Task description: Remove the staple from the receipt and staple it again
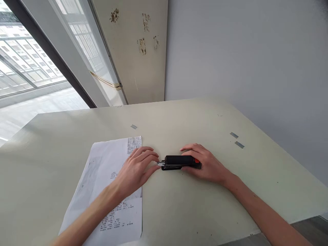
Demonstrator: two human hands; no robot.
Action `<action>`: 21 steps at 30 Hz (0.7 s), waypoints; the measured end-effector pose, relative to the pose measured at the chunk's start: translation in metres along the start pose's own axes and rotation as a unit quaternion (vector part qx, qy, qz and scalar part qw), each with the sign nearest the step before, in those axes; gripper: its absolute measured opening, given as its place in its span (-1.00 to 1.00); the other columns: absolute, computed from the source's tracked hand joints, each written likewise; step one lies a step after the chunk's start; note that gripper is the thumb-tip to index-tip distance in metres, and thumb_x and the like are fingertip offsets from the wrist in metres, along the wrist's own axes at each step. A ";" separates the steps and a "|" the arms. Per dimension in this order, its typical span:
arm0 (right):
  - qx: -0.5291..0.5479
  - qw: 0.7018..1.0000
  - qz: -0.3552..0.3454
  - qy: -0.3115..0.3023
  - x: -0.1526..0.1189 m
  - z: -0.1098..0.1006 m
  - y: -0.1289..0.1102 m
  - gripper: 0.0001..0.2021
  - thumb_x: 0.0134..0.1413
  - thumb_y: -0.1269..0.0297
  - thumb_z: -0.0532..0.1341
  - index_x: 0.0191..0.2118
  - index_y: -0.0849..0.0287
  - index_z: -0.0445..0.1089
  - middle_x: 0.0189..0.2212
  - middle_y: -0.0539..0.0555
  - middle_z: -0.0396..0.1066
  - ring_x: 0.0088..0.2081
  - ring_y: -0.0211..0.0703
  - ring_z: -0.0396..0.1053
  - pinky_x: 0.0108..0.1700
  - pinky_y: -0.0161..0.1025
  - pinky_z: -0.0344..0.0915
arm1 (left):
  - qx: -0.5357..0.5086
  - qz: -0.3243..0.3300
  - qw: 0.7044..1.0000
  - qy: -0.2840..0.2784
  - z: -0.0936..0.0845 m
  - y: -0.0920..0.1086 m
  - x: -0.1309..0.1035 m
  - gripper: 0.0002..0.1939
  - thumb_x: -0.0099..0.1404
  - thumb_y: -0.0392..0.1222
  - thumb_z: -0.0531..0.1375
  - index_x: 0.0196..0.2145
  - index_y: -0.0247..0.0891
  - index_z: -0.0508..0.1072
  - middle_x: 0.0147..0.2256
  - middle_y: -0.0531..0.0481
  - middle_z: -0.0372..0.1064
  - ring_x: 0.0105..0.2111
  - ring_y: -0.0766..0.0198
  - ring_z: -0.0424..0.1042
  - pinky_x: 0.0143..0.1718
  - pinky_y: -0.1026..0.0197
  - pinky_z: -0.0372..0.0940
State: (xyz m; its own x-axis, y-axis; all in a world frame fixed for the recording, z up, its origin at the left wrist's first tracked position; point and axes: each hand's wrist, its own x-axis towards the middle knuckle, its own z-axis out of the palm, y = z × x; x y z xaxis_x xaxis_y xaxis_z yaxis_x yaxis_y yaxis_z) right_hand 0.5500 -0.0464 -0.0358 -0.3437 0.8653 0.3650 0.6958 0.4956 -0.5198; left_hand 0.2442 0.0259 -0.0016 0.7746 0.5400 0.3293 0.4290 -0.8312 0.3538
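Note:
A black stapler point(179, 162) with a red patch at its right end lies on the table, its metal tip pointing left. My right hand point(203, 162) is wrapped round the stapler's right end, thumb on the near side and fingers on the far side. The thumb and fingertips of my left hand point(139, 166) are closed together at the metal piece sticking out of the left end. Printed white paper point(102, 171) lies under my left forearm and hand, with its right edge left of the stapler.
The pale table point(179, 123) bears small grey tape strips point(239, 145) at the right and another point(133, 126) near the far middle. A grey wall borders its right side; a cabinet and a window stand beyond.

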 end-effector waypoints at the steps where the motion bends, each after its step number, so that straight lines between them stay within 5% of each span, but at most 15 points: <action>1: -0.001 1.000 -0.001 0.000 0.000 0.000 0.000 -0.75 0.32 0.13 0.34 0.04 -0.01 0.43 0.12 0.17 0.50 0.08 0.11 0.46 0.11 0.12 0.46 | 0.007 -0.001 1.000 -0.003 -0.003 -0.002 -0.003 -0.84 0.56 -0.10 0.17 -0.03 -0.16 0.51 -0.02 -0.06 0.58 0.14 0.02 0.44 0.14 -0.07 0.38; 15: 0.001 1.000 -0.003 0.008 0.002 -0.004 -0.005 -0.79 0.34 0.14 0.32 0.02 0.02 0.41 0.04 0.15 0.55 -0.03 0.07 0.51 0.03 0.08 0.48 | 0.000 0.003 0.998 -0.056 -0.027 -0.015 -0.015 -0.80 0.56 -0.04 0.16 0.00 -0.13 0.50 0.03 -0.06 0.54 0.13 0.06 0.45 0.17 -0.02 0.35; 21: 0.013 1.000 -0.002 0.004 0.002 -0.005 -0.007 -0.80 0.34 0.19 0.32 0.02 0.02 0.39 0.03 0.14 0.54 -0.05 0.04 0.49 0.01 0.06 0.46 | 0.046 -0.113 0.993 0.005 -0.040 -0.065 0.006 -0.64 0.60 0.05 0.00 0.07 -0.15 0.48 0.03 -0.13 0.53 0.10 0.01 0.44 0.18 -0.06 0.33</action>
State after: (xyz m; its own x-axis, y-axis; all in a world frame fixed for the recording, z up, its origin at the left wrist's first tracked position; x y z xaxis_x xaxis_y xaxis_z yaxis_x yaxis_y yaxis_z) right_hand 0.5476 -0.0486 -0.0274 -0.3408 0.8630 0.3729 0.6777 0.5004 -0.5388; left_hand 0.2023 0.0889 0.0123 0.6492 0.7147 0.2604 0.6322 -0.6973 0.3378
